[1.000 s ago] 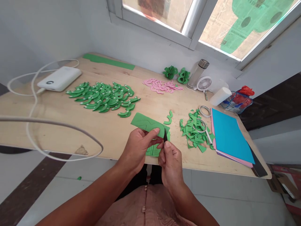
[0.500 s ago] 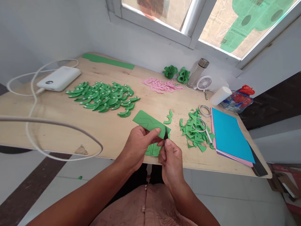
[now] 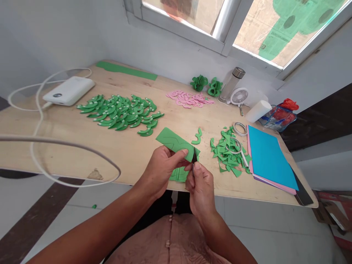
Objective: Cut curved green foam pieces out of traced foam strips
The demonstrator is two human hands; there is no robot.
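Observation:
My left hand (image 3: 162, 165) pinches a strip of green paper (image 3: 172, 139) with curved outlines drawn on it. In my right hand (image 3: 201, 187) is a pair of scissors (image 3: 195, 155), its dark blades at the right end of the strip; the handles are hidden by my fingers. Below the strip, another marked green sheet (image 3: 178, 175) lies on the table, partly covered by my hands. One wavy green cut-out (image 3: 197, 136) rests just beyond the strip. A heap of green scraps (image 3: 229, 154) lies to the right, with a white-handled magnifying glass (image 3: 243, 158) on it.
Curved green pieces (image 3: 121, 112) and pink cut-outs (image 3: 189, 99) lie farther back. Coloured sheets (image 3: 272, 157) and a tape roll (image 3: 240, 129) are at right. A power bank (image 3: 69, 90) with a looping white cable (image 3: 41, 106) is at left. A bottle (image 3: 233, 82) and fan (image 3: 239, 96) stand by the wall.
The strip has tilted slightly and shifted a little up and right. The scissor blades have moved slightly along with its right end. Both hands keep their hold.

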